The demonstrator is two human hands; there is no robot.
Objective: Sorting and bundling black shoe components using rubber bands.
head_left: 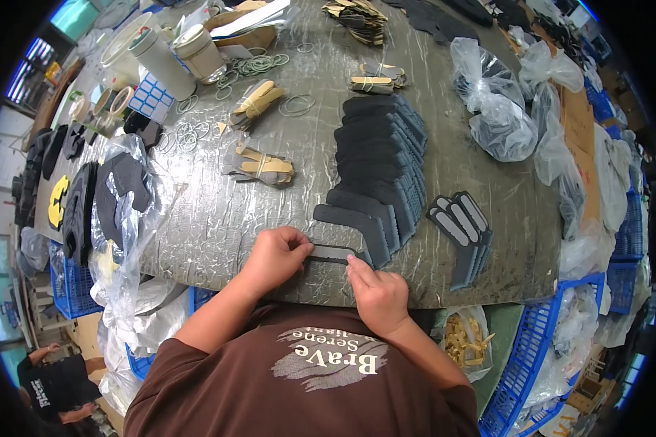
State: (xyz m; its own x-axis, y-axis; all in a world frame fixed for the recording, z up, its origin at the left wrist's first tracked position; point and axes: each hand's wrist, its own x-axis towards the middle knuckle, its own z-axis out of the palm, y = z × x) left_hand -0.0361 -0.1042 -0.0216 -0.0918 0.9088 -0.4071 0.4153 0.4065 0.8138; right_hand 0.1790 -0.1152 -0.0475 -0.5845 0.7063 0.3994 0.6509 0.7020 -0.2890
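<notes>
Near the table's front edge, I hold a dark grey strip with a lighter grey inset (331, 253) level between both hands. My left hand (275, 256) pinches its left end between thumb and fingers. At the other end, the thumb and forefinger of my right hand (377, 290) close on the strip. Just beyond lies a fanned row of bent, dark grey and black flat pieces (375, 164), overlapping one another with bluish-grey edges to the right. To the right of my right hand, several similar bent pieces with pale oval insets (463, 229) overlap in a small fan.
Banded bundles of tan and grey pieces (264, 166) lie on the wrapped table (204, 240). Rubber bands (255, 65) and white containers (197, 52) stand back left. Knotted clear bags (499, 116) sit at right; blue crates (514, 364) flank the table. Another person (58, 382) is at lower left.
</notes>
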